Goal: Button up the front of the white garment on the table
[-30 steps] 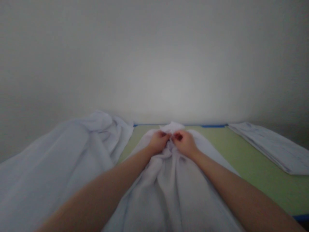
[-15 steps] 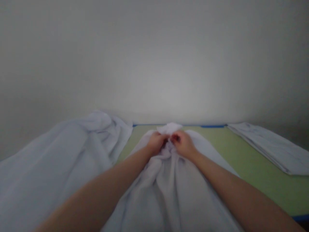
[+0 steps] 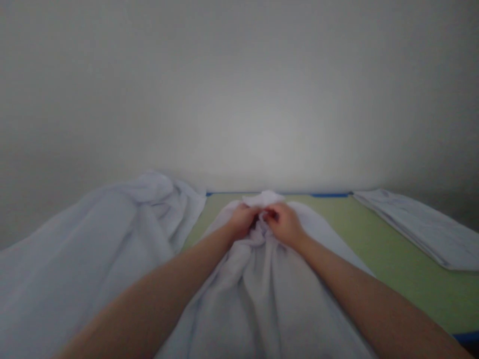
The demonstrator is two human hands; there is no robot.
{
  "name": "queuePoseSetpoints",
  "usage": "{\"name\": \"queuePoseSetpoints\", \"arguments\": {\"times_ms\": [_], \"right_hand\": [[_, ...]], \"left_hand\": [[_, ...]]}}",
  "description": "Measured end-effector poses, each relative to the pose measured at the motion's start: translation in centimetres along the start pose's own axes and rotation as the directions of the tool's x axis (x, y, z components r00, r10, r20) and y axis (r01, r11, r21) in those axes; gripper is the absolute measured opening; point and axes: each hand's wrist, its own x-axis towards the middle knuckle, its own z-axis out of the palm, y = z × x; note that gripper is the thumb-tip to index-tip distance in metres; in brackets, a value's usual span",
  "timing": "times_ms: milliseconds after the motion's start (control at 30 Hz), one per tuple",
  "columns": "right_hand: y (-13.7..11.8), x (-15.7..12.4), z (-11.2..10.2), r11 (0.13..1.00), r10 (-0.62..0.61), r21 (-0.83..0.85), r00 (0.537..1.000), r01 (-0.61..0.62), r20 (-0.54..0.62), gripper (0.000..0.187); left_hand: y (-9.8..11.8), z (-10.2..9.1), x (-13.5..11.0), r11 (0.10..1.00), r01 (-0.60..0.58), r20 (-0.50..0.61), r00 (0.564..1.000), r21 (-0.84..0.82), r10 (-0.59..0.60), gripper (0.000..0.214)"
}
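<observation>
A white garment (image 3: 262, 289) lies spread on the green table (image 3: 392, 259), running from the near edge to the far side. Both my arms reach forward over it. My left hand (image 3: 243, 219) and my right hand (image 3: 285, 223) meet at the garment's far end, close together, each with fingers pinched on the bunched white cloth there. Red nail polish shows on my right hand's fingers. A small fold of the cloth (image 3: 264, 198) sticks up just beyond my fingertips.
A large heap of white cloth (image 3: 93, 239) covers the left part of the table. A flat folded stack of white cloth (image 3: 422, 229) lies at the right. A blue strip (image 3: 318, 194) edges the table against a plain wall.
My hands have drawn slightly closer together and a touch left at the garment's far end. The fabric beneath them is bunched a little more. Nothing else has moved.
</observation>
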Motion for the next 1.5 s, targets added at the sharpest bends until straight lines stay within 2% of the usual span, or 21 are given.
{"name": "queuePoseSetpoints", "arguments": {"times_ms": [100,200,333,433,533,633,733,833,1033,1133,1367,1500], "right_hand": [[0.6,0.0,0.1,0.998,0.057,0.030,0.998,-0.056,-0.030,0.010],[1.1,0.1,0.1,0.990,0.127,0.064,0.992,-0.125,-0.019,0.009],[1.4,0.2,0.0,0.974,0.192,0.119,0.981,-0.195,0.037,0.012],[1.6,0.3,-0.2,0.961,0.199,0.179,0.977,-0.211,0.080,0.016],[1.6,0.3,-0.3,0.945,0.199,0.239,0.973,-0.221,0.114,0.021],[1.5,0.2,-0.3,0.941,0.197,0.254,0.973,-0.222,0.118,0.020],[1.3,0.1,-0.1,0.949,0.199,0.238,0.979,-0.205,0.051,0.017],[1.0,0.0,0.0,0.961,0.183,0.210,0.983,-0.179,0.002,0.015],[0.5,-0.1,-0.3,0.998,0.026,0.065,1.000,-0.025,-0.014,0.018],[0.3,-0.1,-0.3,1.000,-0.007,-0.001,1.000,0.007,0.004,0.020],[0.3,-0.2,0.1,0.999,0.010,-0.031,0.999,-0.009,0.042,0.021],[0.3,-0.3,0.2,0.996,0.040,-0.085,0.998,-0.036,0.051,0.017]], "left_hand": [[0.1,-0.2,-0.1,0.999,-0.051,0.074,0.996,0.000,0.051,0.016],[0.2,-0.4,-0.3,0.988,-0.101,0.119,0.989,0.118,0.087,0.007],[0.6,-0.5,-0.8,0.910,-0.116,0.070,0.993,0.397,0.096,0.006],[0.7,-0.5,-1.0,0.853,-0.155,0.060,0.988,0.498,0.144,0.012],[0.5,-0.4,-1.0,0.828,-0.226,0.091,0.974,0.514,0.209,0.015],[0.3,-0.3,-1.0,0.816,-0.255,0.070,0.964,0.519,0.256,0.013],[0.2,-0.2,-1.1,0.814,-0.269,0.045,0.957,0.515,0.287,0.012],[0.1,-0.2,-1.1,0.793,-0.296,0.069,0.949,0.533,0.308,0.015],[-0.1,-0.3,-0.9,0.742,-0.327,0.107,0.938,0.585,0.330,0.018],[-0.1,-0.5,-1.0,0.737,-0.326,0.114,0.939,0.593,0.324,0.019],[-0.2,-0.9,-1.2,0.792,-0.286,0.077,0.953,0.540,0.292,0.019],[-0.1,-1.0,-1.6,0.866,-0.221,0.093,0.975,0.448,0.201,0.019]]}}
